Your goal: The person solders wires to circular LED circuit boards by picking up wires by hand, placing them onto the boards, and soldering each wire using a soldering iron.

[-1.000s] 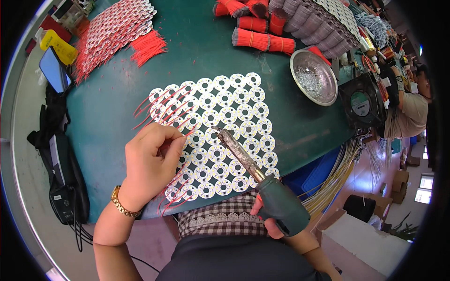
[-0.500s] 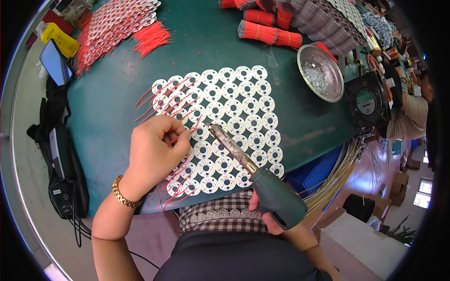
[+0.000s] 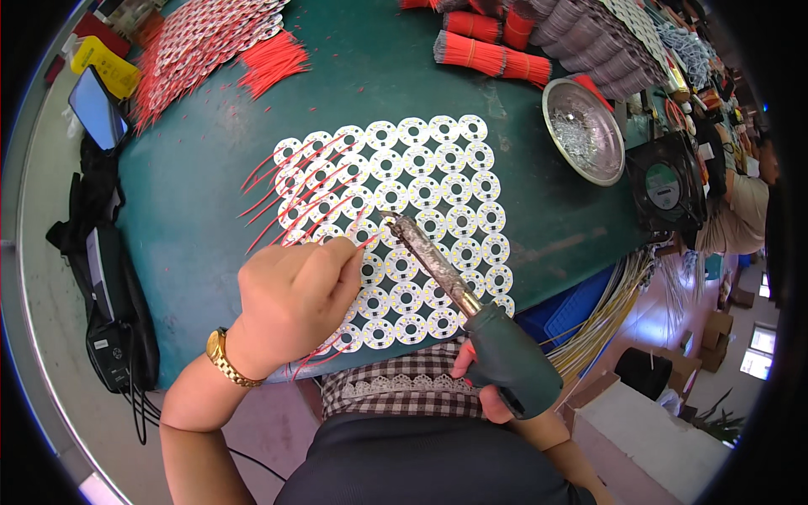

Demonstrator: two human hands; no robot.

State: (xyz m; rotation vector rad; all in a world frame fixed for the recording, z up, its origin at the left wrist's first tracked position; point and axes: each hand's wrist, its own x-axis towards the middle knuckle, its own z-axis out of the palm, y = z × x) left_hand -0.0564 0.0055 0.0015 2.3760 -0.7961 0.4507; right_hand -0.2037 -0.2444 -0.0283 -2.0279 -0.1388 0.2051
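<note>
A square panel of joined round white LED boards (image 3: 391, 196) lies flat on the green tabletop. Thin red wires (image 3: 273, 187) lead off the boards on its left side, and a few show at its near left corner. My left hand (image 3: 299, 290) hovers over the panel's left part, back upward, thumb and forefinger pinched on a red wire (image 3: 368, 241). Wrapped around the dark green handle of a soldering iron (image 3: 513, 358) is my right hand (image 3: 492, 402), mostly hidden beneath it. The iron's darkened tip is over the boards, just beyond that wire's end; whether it touches is unclear.
Wired boards are stacked (image 3: 202, 42) at the far left, beside loose red wires (image 3: 273, 63). Bundled red wires (image 3: 484, 57) lie at the back. A metal bowl (image 3: 619, 168) with silvery bits stands right, near a black fan (image 3: 665, 185). A phone (image 3: 98, 109) leans at left.
My left hand has rolled so its back faces up and has come slightly nearer to me, still pinching a red wire. The iron's tip has shifted a little away and rightward.
</note>
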